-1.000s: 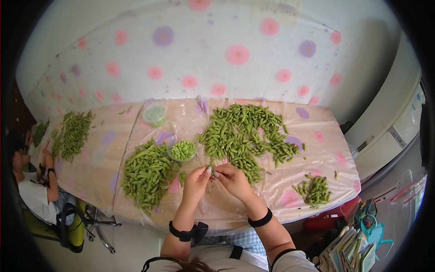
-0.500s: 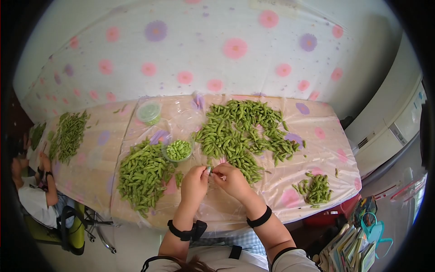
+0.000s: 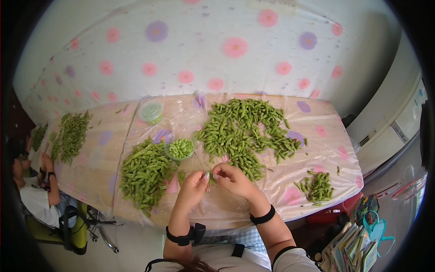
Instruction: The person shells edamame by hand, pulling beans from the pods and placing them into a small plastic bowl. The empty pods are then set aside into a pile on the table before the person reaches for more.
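Note:
My left hand (image 3: 194,187) and my right hand (image 3: 232,180) are close together over the table's near side, fingertips pinched. Whatever is between the fingers is too small to make out. Just beyond my left hand stands a clear tub of shelled green beans (image 3: 181,148). A large heap of green pods (image 3: 145,174) lies to the left of my hands. Behind and to the right spreads another pile of pods (image 3: 244,131), its near end close to my right hand. A smaller pile of pods (image 3: 319,187) lies farther right.
A lidded tub (image 3: 150,111) stands at the back of the plastic-covered table (image 3: 104,177). At far left a person (image 3: 38,199) sits by more pods (image 3: 72,136). Books and papers (image 3: 346,249) are stacked below the table at right.
My hands have moved slightly apart at the fingertips, and my right hand has shifted a little right. The whole view has shifted slightly.

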Demonstrator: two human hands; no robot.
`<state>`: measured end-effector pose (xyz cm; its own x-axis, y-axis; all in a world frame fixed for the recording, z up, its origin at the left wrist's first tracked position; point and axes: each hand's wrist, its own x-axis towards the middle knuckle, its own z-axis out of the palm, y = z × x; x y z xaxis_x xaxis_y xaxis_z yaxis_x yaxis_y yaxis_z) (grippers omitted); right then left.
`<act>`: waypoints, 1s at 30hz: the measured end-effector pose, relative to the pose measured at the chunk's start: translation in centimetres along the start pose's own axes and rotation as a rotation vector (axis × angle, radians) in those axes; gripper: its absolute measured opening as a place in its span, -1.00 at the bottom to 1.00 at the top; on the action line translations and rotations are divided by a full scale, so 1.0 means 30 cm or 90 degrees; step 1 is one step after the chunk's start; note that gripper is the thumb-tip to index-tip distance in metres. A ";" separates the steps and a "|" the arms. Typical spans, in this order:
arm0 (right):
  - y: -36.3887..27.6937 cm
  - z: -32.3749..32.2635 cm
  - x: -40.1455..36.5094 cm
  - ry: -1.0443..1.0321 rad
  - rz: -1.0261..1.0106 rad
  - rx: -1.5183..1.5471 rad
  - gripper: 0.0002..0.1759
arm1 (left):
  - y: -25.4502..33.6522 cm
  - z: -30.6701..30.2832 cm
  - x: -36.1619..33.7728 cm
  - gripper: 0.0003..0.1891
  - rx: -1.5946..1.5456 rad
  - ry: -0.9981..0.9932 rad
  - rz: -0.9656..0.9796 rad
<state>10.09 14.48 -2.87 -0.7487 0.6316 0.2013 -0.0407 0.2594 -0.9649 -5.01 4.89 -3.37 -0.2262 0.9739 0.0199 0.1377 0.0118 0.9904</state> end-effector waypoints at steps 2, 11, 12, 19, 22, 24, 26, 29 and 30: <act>-0.014 0.001 -0.008 -0.039 -0.019 0.007 -0.82 | 0.027 -0.002 -0.019 -0.76 0.014 0.003 0.022; -0.222 0.044 -0.064 0.012 -0.060 -0.158 -0.87 | 0.178 -0.004 -0.077 -0.73 -0.021 -0.013 0.072; -0.217 0.047 -0.064 0.011 -0.047 -0.159 -0.88 | 0.187 -0.001 -0.077 -0.71 -0.038 -0.012 0.075; -0.260 0.105 -0.017 0.192 -0.051 -0.081 -0.83 | 0.249 0.068 -0.055 -0.64 0.004 0.128 0.081; -0.291 0.091 -0.009 0.197 -0.088 -0.123 -0.83 | 0.255 0.065 -0.047 -0.64 0.050 0.168 0.104; -0.272 0.083 -0.017 0.155 -0.086 -0.053 -0.82 | 0.258 0.041 -0.058 -0.63 -0.069 0.067 0.101; -0.264 0.086 -0.021 0.112 -0.084 0.017 -0.80 | 0.278 0.046 -0.070 -0.62 -0.107 0.055 0.096; -0.254 0.126 -0.015 0.143 -0.018 0.106 -0.76 | 0.271 0.087 -0.066 -0.59 -0.121 0.113 0.075; -0.237 0.150 -0.009 0.220 -0.006 -0.010 -0.74 | 0.257 0.099 -0.059 -0.57 -0.097 0.181 0.061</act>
<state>7.62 9.18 3.17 -0.4798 0.8387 0.2578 -0.0342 0.2757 -0.9606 -0.68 3.93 3.83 -0.4823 0.8662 0.1308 0.0311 -0.1323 0.9907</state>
